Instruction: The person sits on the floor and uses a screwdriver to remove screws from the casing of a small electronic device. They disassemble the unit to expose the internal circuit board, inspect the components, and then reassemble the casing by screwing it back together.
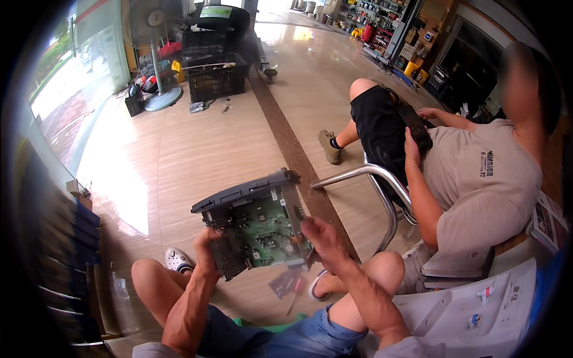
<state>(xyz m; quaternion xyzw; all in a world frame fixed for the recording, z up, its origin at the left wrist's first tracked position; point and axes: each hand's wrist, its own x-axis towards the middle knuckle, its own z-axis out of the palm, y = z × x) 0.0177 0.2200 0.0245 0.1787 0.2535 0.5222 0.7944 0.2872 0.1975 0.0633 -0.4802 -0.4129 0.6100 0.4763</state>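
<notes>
An opened car stereo unit (262,230) is held up in front of my knees, its green circuit board facing me and its dark front panel (248,190) at the far side. My left hand (207,247) is closed around its left edge, beside a perforated metal plate. On the opposite side my right hand (325,241) grips the metal frame, its thumb up by the edge. Fingers under the unit are hidden. Below it on the floor lie a small clear plastic bag (280,285) and a screwdriver (296,291) with a reddish handle.
To my right another person (477,185) sits on a metal-framed chair (388,185), holding a dark object. White boards or boxes (477,304) lie at lower right. Farther off stand a fan (156,59) and black crates (218,77). Dark stacked items (65,238) line the left.
</notes>
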